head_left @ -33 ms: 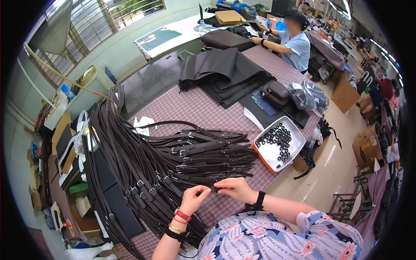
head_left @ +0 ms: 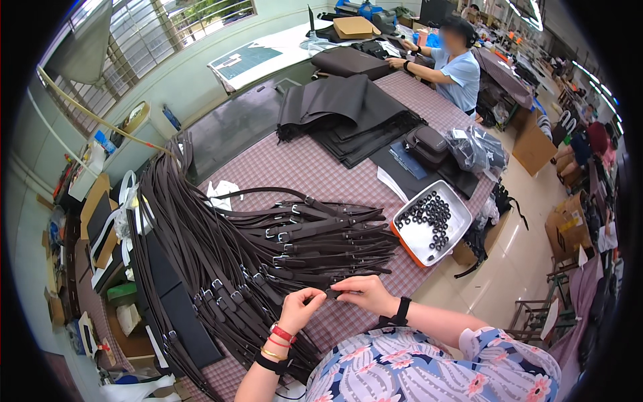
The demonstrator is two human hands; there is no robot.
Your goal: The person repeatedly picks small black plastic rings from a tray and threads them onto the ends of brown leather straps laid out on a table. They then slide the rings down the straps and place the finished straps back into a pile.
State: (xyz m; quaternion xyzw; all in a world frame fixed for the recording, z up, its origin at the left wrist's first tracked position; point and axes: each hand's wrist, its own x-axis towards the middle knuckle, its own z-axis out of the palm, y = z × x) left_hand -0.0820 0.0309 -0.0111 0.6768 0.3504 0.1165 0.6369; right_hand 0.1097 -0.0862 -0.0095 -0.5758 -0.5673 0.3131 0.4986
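Note:
Close in front of me, my left hand (head_left: 301, 309) and my right hand (head_left: 365, 292) meet, thumb and fingertips pinched on each. Between them is a small dark piece (head_left: 331, 293); it could be a strap's end or a loop, too small to tell. Beneath and to the left spreads a thick bundle of dark brown straps (head_left: 194, 234), many with silver buckles (head_left: 283, 237). To the right of the straps stands a white tray (head_left: 458, 221) with an orange outer side, holding several small black rings (head_left: 429, 216).
Dark sheets (head_left: 348, 110) lie stacked on the checked tablecloth (head_left: 251, 175). Near them are a small dark case (head_left: 426, 144) and a clear plastic bag (head_left: 475, 147) with dark contents. Across the table, a person in light blue (head_left: 459, 74) handles dark pieces. Cardboard boxes (head_left: 566, 224) stand at right.
My hands keep their pinch, with barely any shift. Across the table, the other person's far hand has moved slightly.

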